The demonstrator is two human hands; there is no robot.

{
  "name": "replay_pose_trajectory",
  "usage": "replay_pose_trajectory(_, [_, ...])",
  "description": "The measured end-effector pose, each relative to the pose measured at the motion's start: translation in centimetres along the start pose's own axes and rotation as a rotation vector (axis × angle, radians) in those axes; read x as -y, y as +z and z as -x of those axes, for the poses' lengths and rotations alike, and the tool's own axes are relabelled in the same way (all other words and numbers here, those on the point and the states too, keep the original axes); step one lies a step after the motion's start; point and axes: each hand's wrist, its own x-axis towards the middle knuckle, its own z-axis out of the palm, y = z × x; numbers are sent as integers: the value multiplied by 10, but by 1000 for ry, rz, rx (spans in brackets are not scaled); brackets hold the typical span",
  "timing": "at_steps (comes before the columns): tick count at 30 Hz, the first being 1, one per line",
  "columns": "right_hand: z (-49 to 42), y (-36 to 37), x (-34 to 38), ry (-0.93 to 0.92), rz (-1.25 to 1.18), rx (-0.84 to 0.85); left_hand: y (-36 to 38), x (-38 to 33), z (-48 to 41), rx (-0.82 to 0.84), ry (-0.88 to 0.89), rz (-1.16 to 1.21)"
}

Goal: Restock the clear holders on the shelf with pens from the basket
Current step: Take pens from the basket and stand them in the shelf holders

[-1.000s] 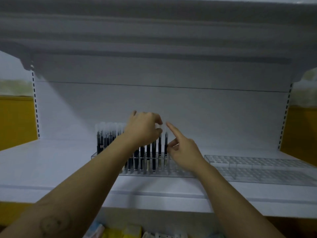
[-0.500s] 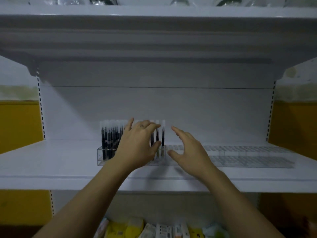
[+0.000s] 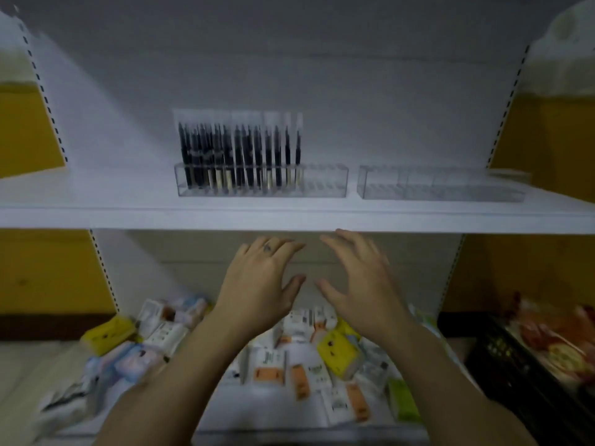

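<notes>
Two hands hang in the open gap just under the shelf's front edge. The left hand [image 3: 260, 284] and the right hand [image 3: 359, 281] are side by side, thumbs near each other but apart. Their fingers are straight and spread and hold nothing. The right hand's top fingertip reaches the lip of the white shelf [image 3: 128, 217]; I cannot tell whether it touches.

On the smooth, flat shelf, slim dark pens [image 3: 238, 152] with clear caps stand upright in tight rows. They fill the left and middle of the left holder [image 3: 325, 181], a long clear plastic box with small slots. The right holder [image 3: 441, 188], of the same clear plastic, sits just beside it across a narrow gap. Bare shelf runs left of the holders and in a strip before them.

Below the hands lie jumbled small boxes [image 3: 270, 365] in white, yellow and orange. The black grid-walled basket [image 3: 502, 349] sits at lower right, its contents a reddish blur.
</notes>
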Motion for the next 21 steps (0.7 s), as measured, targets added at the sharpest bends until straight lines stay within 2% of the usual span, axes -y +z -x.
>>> replay_pose_trajectory(4, [45,40,-13,84,-7,66,40,-5,42,106,-60,63])
replay_pose_trajectory(16, [151,161,-79,384,19,635,179,-11,148,611,-288,205])
replay_pose_trajectory(21, [182,197,-93,520,-83,800,218,-12,187,799,-374,247])
